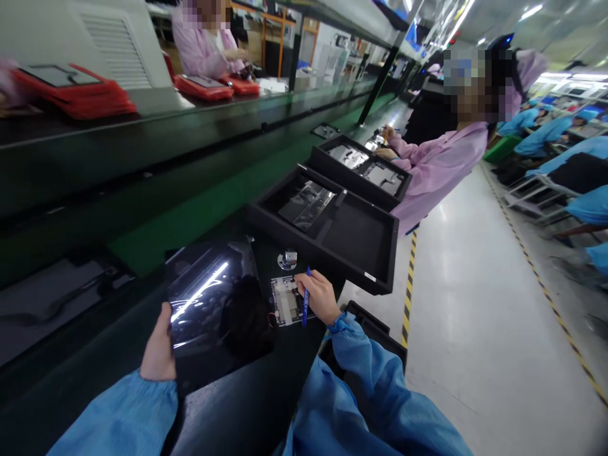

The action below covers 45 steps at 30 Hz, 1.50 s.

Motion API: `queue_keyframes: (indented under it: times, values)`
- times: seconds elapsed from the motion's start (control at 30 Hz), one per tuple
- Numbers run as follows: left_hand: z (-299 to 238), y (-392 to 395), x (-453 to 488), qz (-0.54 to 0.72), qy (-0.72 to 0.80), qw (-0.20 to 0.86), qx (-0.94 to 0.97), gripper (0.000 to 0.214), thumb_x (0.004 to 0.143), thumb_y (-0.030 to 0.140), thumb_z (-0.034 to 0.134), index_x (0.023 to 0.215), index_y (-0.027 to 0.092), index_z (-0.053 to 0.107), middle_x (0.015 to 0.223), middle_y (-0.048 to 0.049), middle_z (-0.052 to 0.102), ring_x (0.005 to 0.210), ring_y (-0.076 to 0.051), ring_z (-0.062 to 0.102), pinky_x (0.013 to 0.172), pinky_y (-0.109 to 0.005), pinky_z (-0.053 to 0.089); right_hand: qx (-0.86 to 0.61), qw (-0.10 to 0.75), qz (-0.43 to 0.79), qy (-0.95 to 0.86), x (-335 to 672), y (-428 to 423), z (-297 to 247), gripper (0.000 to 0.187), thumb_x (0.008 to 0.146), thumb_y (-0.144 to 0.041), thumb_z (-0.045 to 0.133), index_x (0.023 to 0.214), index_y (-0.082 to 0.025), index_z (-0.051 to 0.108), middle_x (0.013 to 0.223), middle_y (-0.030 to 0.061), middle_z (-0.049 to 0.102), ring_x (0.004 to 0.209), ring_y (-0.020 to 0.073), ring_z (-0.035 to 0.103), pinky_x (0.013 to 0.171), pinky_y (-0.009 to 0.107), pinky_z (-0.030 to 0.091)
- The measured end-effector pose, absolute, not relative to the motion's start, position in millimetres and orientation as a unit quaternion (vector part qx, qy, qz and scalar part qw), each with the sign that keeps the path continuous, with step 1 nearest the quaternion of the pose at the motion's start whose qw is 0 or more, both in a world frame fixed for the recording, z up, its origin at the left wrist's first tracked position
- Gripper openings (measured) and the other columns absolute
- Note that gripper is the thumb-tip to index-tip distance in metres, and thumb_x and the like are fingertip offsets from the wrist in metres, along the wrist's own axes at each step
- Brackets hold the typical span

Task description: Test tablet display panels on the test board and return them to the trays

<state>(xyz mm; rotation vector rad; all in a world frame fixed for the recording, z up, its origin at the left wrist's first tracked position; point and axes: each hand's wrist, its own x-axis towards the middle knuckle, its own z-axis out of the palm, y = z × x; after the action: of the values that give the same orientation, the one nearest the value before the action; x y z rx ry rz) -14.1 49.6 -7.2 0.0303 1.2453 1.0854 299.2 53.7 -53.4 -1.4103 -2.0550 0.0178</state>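
Note:
My left hand (160, 348) grips the left edge of a glossy black screen panel (204, 329), thumb on its face and the other fingers hidden behind. The panel is tilted and reflects a ceiling light. My right hand (319, 296) is closed around a slim blue pen-like tool (304, 310), which stands nearly upright between the fingers. Its fingertips are at the upper right of a small electronic device frame (284, 303) with pale strips and a thin red wire, lying on the dark bench. Beyond the frame is a small round dish (287, 259) with a metal piece on it.
A black divided tray (375, 275) holds a glossy panel (306, 202) in its left compartment; another tray (401, 190) of device parts stands behind. A co-worker in pink (446, 161) works there. The green conveyor (156, 218) runs along the left. Red-wrapped stacks (90, 101) sit on the shelf.

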Motion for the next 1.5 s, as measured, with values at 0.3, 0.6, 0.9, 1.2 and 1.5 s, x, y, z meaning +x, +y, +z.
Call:
queue_keyframes:
  times: [0.3, 0.6, 0.9, 1.2, 1.5]
  values:
    - [0.7, 52.0, -10.7, 0.497, 0.402, 0.767, -0.060, 0.044, 0.103, 0.041, 0.043, 0.116, 0.005, 0.065, 0.090, -0.0162, 0.074, 0.086, -0.031, 0.073, 0.085, -0.048, 0.059, -0.537, 0.439, 0.205, -0.691, 251.3, 44.9, -15.8, 0.034, 0.096, -0.027, 0.059, 0.129, -0.023, 0.057, 0.129, 0.0076, 0.064, 0.115, 0.0216, 0.063, 0.102, 0.037, 0.051]
    - [-4.0, 48.7, -12.7, 0.461, 0.416, 0.783, -0.030, 0.058, 0.102, 0.047, 0.042, 0.136, 0.001, 0.056, 0.100, -0.0230, 0.072, 0.094, -0.036, 0.072, 0.087, -0.052, 0.057, -0.456, 0.445, 0.370, -0.677, 204.3, 43.4, -13.0, 0.079, 0.098, -0.029, 0.054, 0.161, -0.031, 0.005, 0.161, 0.0047, 0.030, 0.152, 0.0201, 0.025, 0.126, 0.044, 0.024]
    - [-0.8, 47.1, -8.9, 0.461, 0.466, 0.754, -0.032, 0.061, 0.100, 0.041, 0.051, 0.145, 0.001, 0.046, 0.086, -0.0176, 0.074, 0.083, -0.035, 0.073, 0.083, -0.050, 0.059, -0.532, 0.450, 0.300, -0.651, 187.8, 41.0, -26.8, 0.078, 0.091, -0.025, 0.058, 0.158, -0.031, 0.017, 0.162, 0.0058, 0.029, 0.150, 0.0254, 0.028, 0.125, 0.051, 0.025]
    - [-3.8, 46.7, -10.0, 0.459, 0.473, 0.751, -0.038, 0.057, 0.101, 0.041, 0.050, 0.144, 0.003, 0.048, 0.087, -0.0165, 0.075, 0.081, -0.033, 0.074, 0.083, -0.047, 0.059, -0.510, 0.465, 0.346, -0.635, 189.9, 38.3, -24.0, 0.086, 0.090, -0.031, 0.063, 0.158, -0.030, 0.010, 0.160, 0.0082, 0.031, 0.148, 0.0291, 0.032, 0.123, 0.056, 0.027]
    - [15.6, 43.5, -5.3, 0.443, 0.472, 0.759, -0.069, 0.054, 0.103, 0.041, 0.044, 0.137, 0.001, 0.054, 0.080, -0.0161, 0.074, 0.072, -0.030, 0.074, 0.076, -0.043, 0.061, -0.519, 0.481, 0.303, -0.638, 199.0, 44.8, -17.7, 0.070, 0.089, -0.028, 0.064, 0.150, -0.028, 0.031, 0.154, 0.0070, 0.041, 0.142, 0.0248, 0.042, 0.119, 0.048, 0.035]
